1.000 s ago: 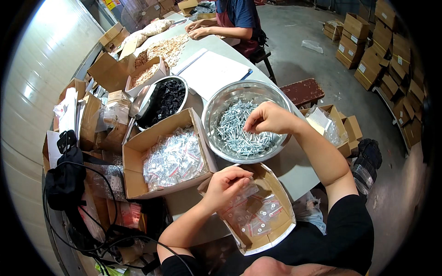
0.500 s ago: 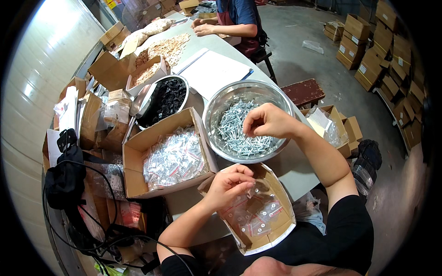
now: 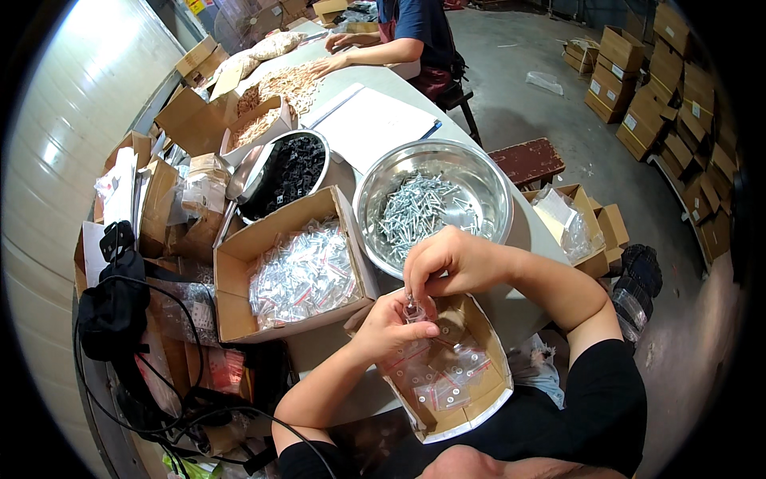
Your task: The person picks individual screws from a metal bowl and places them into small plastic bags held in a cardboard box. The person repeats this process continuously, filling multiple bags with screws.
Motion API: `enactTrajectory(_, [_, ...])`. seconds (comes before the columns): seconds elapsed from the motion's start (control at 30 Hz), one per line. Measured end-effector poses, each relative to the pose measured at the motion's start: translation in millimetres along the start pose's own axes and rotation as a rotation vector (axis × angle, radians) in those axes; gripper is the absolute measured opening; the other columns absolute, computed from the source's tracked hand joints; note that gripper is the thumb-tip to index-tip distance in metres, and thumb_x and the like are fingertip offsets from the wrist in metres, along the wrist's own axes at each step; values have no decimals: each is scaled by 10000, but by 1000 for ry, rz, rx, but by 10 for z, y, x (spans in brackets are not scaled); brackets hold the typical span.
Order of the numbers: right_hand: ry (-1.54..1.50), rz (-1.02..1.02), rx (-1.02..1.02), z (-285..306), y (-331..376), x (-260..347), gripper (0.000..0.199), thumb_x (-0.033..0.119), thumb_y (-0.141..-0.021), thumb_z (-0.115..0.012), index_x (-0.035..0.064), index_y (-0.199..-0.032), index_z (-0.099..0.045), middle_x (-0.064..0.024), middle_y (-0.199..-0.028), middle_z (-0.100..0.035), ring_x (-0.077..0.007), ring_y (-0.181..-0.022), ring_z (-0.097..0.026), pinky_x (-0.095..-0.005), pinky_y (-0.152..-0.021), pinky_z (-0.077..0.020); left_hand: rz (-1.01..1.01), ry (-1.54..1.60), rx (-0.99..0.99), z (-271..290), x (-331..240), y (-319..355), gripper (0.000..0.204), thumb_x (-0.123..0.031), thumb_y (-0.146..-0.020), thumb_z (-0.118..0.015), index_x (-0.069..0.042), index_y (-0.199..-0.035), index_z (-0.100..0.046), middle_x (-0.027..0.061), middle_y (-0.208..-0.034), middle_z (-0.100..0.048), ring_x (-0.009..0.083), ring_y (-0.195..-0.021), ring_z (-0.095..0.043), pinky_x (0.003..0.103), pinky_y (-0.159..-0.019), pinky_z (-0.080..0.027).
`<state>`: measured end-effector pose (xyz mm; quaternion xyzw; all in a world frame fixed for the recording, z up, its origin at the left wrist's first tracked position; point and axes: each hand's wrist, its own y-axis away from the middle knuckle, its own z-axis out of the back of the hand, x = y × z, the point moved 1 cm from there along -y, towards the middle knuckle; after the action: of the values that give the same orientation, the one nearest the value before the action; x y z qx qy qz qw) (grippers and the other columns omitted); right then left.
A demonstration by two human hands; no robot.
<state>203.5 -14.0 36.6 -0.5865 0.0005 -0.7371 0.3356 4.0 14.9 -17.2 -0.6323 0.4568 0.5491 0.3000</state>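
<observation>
As we look down over the table, we see the left hand pinching a small clear bag between thumb and fingers, holding it above the upper left part of a shallow cardboard tray. The right hand reaches across the near rim of a steel bowl, its thumb and fingertips pressed together at the mouth of that bag, nearly meeting the left hand. Between those fingertips we make out a shiny metal piece, though we cannot tell how many they pinch. Inside the tray we find flat bags with red strips, small pale round pieces showing through the plastic. In the bowl, silvery screws are heaped toward the left, with a few scattered on the right.

Just left of the bowl we see a cardboard box full of filled clear bags, and behind it a metal basin of black parts. Beyond the bowl lie white papers; farther off, a co-worker's hand rests by a spread of pale wooden pieces.
</observation>
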Motion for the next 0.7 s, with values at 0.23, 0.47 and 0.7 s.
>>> enactTrajectory(0.23, [205, 116, 52, -136, 26, 75, 200, -25, -690, -709, 37, -877, -673, -86, -825, -656, -236, -762, -668, -319, -662, -534, 25, -2, 31, 51, 65, 12, 229, -34, -805, -739, -10, -1001, -623, -8, -954, -621, 63, -913, -555, 231, -805, -456])
enactTrajectory(0.47, [136, 30, 24, -169, 2, 123, 300, -27, -753, -715, 47, -1039, -664, -124, -981, -674, -267, -825, -688, -328, -697, -562, -41, -35, -77, -35, -3, -1, 312, -19, -793, -727, 4, -1088, -630, 21, -1017, -648, 105, -970, -584, 269, -864, -468])
enactTrajectory(0.7, [331, 156, 123, -133, 20, 94, 152, 106, -781, -747, 48, -904, -678, -131, -1167, -543, -305, -1077, -527, -408, -939, -433, -46, 100, 107, 124, 186, 28, 505, -230, -831, -771, 30, -1201, -546, 78, -1153, -597, 137, -1050, -561, 292, -912, -451])
